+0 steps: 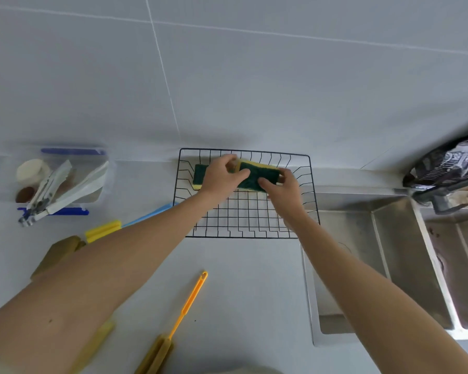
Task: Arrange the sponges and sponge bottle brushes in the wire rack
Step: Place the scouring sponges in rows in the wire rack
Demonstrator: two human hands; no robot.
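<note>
Left hand [222, 174]: I grip the sponge [257, 176] from its left.
Right hand [280, 186]: I grip its right end.
Axis: left-right, along wire rack [243, 234] far side.

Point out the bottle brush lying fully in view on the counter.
The orange-handled brush nearest the person lies clear between both arms; the blue-handled brush is partly hidden behind the left forearm.

The scene is evenly and softly lit, with only faint shadows cast on the worktop [241, 279]. Strong wide-angle bending is seen towards the edges. The far right edge is smeared, and fine detail is softened throughout.
</note>
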